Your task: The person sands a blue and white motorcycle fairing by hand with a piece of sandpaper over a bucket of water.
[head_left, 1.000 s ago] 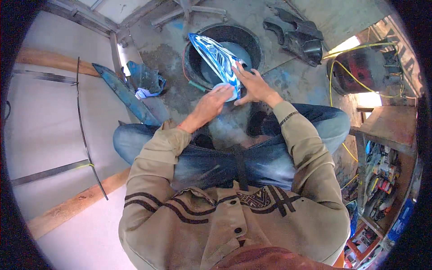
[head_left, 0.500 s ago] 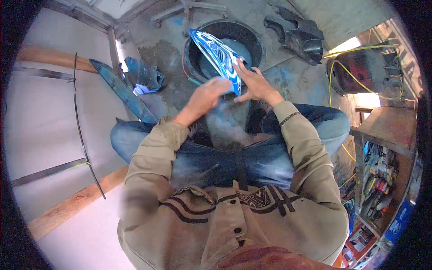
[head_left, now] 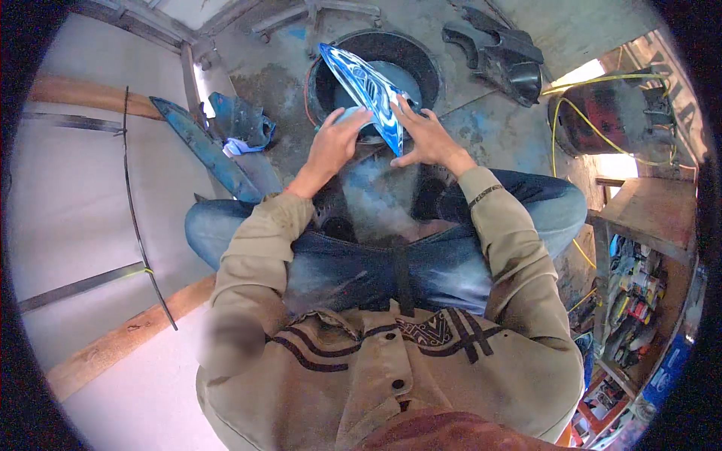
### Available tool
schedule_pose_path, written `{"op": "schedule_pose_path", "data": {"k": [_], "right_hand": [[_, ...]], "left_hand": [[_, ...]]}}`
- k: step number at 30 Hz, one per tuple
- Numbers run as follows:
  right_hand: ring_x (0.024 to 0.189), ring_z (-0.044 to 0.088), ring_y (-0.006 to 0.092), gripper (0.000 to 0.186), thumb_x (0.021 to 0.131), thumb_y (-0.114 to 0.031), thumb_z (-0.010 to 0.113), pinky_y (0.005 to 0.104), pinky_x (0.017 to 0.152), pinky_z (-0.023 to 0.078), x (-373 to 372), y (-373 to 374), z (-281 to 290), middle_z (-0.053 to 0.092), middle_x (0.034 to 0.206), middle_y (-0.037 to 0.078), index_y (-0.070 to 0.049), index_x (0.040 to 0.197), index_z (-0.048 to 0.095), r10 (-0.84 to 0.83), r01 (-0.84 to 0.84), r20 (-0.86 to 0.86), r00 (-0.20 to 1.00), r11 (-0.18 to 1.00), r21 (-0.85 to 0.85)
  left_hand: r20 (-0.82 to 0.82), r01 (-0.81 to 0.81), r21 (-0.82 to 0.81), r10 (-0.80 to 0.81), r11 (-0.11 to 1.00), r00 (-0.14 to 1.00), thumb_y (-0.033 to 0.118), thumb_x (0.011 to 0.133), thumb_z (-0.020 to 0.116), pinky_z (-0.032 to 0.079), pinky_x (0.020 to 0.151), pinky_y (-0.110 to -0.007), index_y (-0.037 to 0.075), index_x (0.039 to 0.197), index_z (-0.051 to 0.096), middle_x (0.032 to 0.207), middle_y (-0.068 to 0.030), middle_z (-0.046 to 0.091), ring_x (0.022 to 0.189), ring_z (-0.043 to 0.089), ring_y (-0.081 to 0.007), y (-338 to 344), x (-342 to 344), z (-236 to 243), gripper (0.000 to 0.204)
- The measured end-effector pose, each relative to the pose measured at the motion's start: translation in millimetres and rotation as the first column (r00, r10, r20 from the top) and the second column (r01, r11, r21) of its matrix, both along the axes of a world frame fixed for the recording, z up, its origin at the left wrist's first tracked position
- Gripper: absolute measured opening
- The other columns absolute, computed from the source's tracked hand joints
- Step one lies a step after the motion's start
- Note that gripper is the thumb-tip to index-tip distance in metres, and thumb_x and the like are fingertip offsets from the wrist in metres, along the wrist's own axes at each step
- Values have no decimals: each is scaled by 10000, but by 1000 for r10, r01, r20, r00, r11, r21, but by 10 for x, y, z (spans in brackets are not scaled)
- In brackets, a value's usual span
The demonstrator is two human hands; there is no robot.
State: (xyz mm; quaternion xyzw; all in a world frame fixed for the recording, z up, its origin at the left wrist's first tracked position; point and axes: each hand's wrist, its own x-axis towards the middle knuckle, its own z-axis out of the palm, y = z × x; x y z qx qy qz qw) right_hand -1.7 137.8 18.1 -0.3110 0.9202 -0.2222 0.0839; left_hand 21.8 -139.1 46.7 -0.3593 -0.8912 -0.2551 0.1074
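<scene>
A pointed, glossy blue and white vehicle body panel [head_left: 362,84] slants over a round black tub [head_left: 429,64] holding greyish water. My right hand [head_left: 427,140] grips the panel's lower right end, thumb beneath the near tip and fingers spread over its upper face. At the panel's left edge is my left hand [head_left: 332,146], its fingers closed together around a pale blue-grey piece [head_left: 349,115]. What that piece is, I cannot make out. The panel's underside is hidden.
Beyond the tub to the right lies a black moulded plastic part [head_left: 500,56]. Dusty blue panels [head_left: 203,146] lean at the left wall. A yellow hose [head_left: 555,139] loops over a dark tank [head_left: 602,116] at right, near a wooden shelf [head_left: 654,210] crowded with tools.
My left hand has moved up and left along the panel's edge, and the pale piece now shows at its fingers. The right hand and the panel have hardly moved.
</scene>
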Motion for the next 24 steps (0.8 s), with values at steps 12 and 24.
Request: {"op": "schedule_pose_path", "data": {"k": [12, 24], "right_hand": [[1551, 409, 379, 1420, 639, -614, 931, 625, 1240, 291, 7, -16, -27, 152, 1795, 184, -90, 1721, 174, -5, 5, -31, 1000, 1000, -26], [1573, 376, 376, 1427, 640, -638, 923, 625, 1246, 280, 3, 11, -49, 144, 1798, 183, -96, 1724, 170, -11, 9, -20, 1000, 998, -59]], "left_hand": [[-49, -43, 23, 44, 999, 998, -31, 872, 636, 484, 1147, -468, 38, 1356, 686, 1406, -145, 701, 1339, 647, -280, 32, -88, 58, 491], [12, 81, -11, -81, 997, 997, -10, 910, 646, 465, 1165, -493, 108, 1404, 676, 1452, -108, 683, 1344, 647, -278, 55, -40, -77, 509]]}}
